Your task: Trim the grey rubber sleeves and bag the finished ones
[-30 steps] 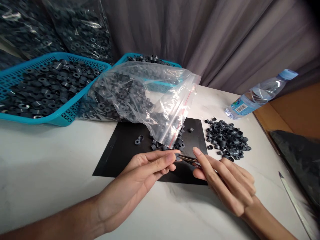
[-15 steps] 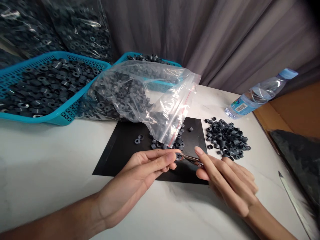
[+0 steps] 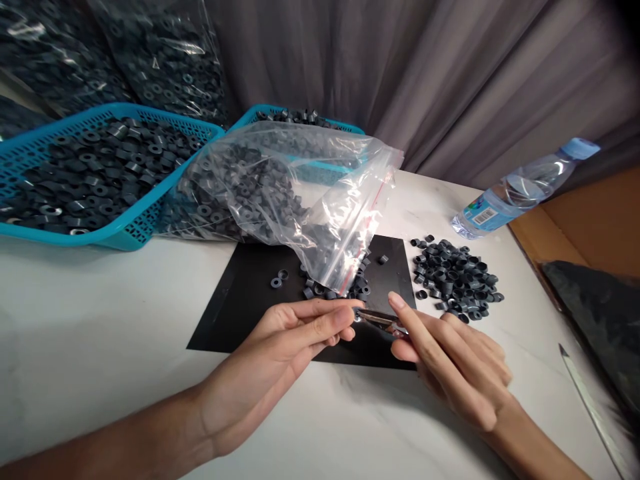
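Thumb and fingers of my left hand (image 3: 295,340) pinch a small dark grey ring (image 3: 357,313), mostly covered by the fingertips. My right hand (image 3: 455,363) is closed on a small pointed metal tool that looks like clippers (image 3: 381,321); its tip meets the ring, and its rear end is hidden in my fingers. Both hands are above a black mat (image 3: 225,313). Beyond them, loose grey rings (image 3: 360,287) lie on the mat, partly under the mouth of a clear zip bag (image 3: 320,220) holding many more.
A heap of grey rings (image 3: 455,277) lies right of the mat, with a tilted-looking water bottle (image 3: 505,197) behind. Blue baskets (image 3: 135,230) of rings stand at the left and back. A pencil-like stick (image 3: 590,400) and a cardboard box (image 3: 590,233) are at the right.
The tool's tip has shifted slightly left over the ring and its angle has changed, so less of the ring shows. My left hand has hardly moved.
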